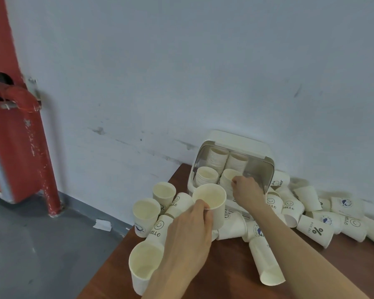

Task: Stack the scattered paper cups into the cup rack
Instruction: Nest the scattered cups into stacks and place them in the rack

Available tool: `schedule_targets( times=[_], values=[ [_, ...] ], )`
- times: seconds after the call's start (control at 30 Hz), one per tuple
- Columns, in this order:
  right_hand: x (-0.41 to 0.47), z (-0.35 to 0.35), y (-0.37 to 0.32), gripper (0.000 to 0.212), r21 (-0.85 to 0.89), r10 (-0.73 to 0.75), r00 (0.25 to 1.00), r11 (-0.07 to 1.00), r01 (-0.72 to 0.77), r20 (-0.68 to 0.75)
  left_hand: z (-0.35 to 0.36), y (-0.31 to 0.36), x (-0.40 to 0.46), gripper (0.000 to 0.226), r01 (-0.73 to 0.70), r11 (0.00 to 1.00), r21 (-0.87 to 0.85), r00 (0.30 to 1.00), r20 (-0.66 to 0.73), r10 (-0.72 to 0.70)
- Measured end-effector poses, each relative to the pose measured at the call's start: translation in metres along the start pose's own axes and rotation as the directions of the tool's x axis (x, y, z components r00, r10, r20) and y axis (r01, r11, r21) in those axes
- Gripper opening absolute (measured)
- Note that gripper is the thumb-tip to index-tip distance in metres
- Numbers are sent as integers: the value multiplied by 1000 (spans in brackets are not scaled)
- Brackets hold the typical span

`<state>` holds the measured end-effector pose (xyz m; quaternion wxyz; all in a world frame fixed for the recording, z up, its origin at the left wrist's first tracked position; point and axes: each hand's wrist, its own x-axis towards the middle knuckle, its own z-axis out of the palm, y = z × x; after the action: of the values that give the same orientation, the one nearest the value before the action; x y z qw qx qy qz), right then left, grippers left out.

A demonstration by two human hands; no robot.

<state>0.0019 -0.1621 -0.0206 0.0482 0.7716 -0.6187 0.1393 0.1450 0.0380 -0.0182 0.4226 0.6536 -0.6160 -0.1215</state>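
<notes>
The white cup rack (266,167) stands against the wall with its clear lid up and holds several stacks of cups. My right hand (247,190) reaches into it and pinches the rim of the top cup (230,174) of the front right stack. My left hand (190,236) grips an upright white paper cup (212,201) by its rim, just in front of the rack. Loose cups lie and stand around: several upright on the left (146,214), one at the table's near left (144,264), a long nested stack lying in the middle (266,262), and a pile on the right (315,230).
The brown table (231,277) ends at its left edge (125,236) close to the upright cups. Beyond it are grey floor, a scrap of paper (102,225) and a red pipe (24,117). The grey wall (203,72) is right behind the rack.
</notes>
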Motion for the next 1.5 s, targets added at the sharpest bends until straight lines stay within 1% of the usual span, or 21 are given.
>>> schedule_targets(
  times=[0.13,0.23,0.4,0.5,0.6,0.73,0.83,1.0,1.13,1.23,1.3,1.4,1.5],
  values=[
    [-7,0,-3,13,-45,-11,999,999,12,30,-4,7,18,23,-17,992,126,999,47,11],
    [-13,-1,-5,10,-42,-8,999,999,10,43,-7,10,41,26,-51,983,176,998,45,44],
    [-17,-5,-2,10,-26,28,999,999,-27,38,2,6,90,29,-60,977,205,998,32,54],
    [-17,-8,0,8,-34,16,998,999,-14,58,13,1,119,27,-71,973,219,997,8,71],
    [-20,-11,0,15,-28,9,996,1000,-6,88,25,-4,140,27,-65,968,243,998,0,67],
    [-23,-10,-3,16,2,20,992,1000,-20,122,42,-8,152,23,-73,971,226,997,7,73],
    [-24,-10,-4,18,17,21,991,1000,-23,131,49,-6,156,22,-108,969,224,992,-32,118],
    [-24,-9,-4,11,-5,-14,991,1000,15,135,58,-9,162,25,-134,965,225,982,-99,159],
    [-25,-8,-5,10,-18,-19,991,1000,21,131,68,-22,167,21,-114,959,259,992,-28,125],
    [-24,-9,-6,10,-23,-21,990,999,24,137,75,-34,167,20,-66,952,299,998,41,56],
    [-24,-10,-7,9,-27,-24,990,999,28,140,79,-41,166,19,-50,932,359,995,102,13],
    [-24,-10,-9,14,-24,-18,990,999,22,142,82,-46,164,23,-50,902,429,986,164,-23],
    [-26,-11,-13,7,-24,-22,990,999,25,141,83,-42,163,27,-58,893,446,983,184,-28]
  ],
)
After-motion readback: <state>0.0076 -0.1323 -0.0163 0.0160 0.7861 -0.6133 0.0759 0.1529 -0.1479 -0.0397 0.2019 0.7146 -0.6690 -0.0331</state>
